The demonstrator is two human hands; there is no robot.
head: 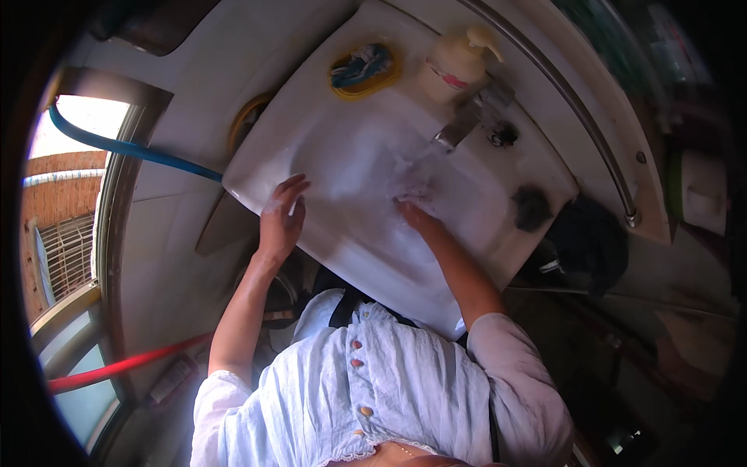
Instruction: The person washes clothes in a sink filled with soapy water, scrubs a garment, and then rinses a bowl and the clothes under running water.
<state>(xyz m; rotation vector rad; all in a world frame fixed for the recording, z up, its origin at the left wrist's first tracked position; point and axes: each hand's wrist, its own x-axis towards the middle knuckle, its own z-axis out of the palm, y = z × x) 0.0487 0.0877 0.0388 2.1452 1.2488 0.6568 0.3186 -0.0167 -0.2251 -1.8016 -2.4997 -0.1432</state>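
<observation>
A white washbasin point(350, 233) lies before me with water in its bowl. My left hand point(284, 213) is raised over the basin's left front edge, fingers slightly curled and apart, holding nothing. My right hand point(415, 207) reaches down into the bowl below the metal faucet point(458, 129). Water seems to run from the spout near it; its fingers are blurred and partly hidden by water or foam, so I cannot tell whether they hold anything. On the rim behind stand a cream pump bottle point(455, 67) and a yellow soap dish point(373, 87) with blue and white contents.
A dark scrubber-like clump point(531, 208) rests on the basin's right rim. Beyond it hangs dark cloth point(589, 242). A curved metal rail point(560, 87) runs behind the faucet. At left, a blue hose point(140, 153) passes the window, and a red tube point(134, 363) lies lower down.
</observation>
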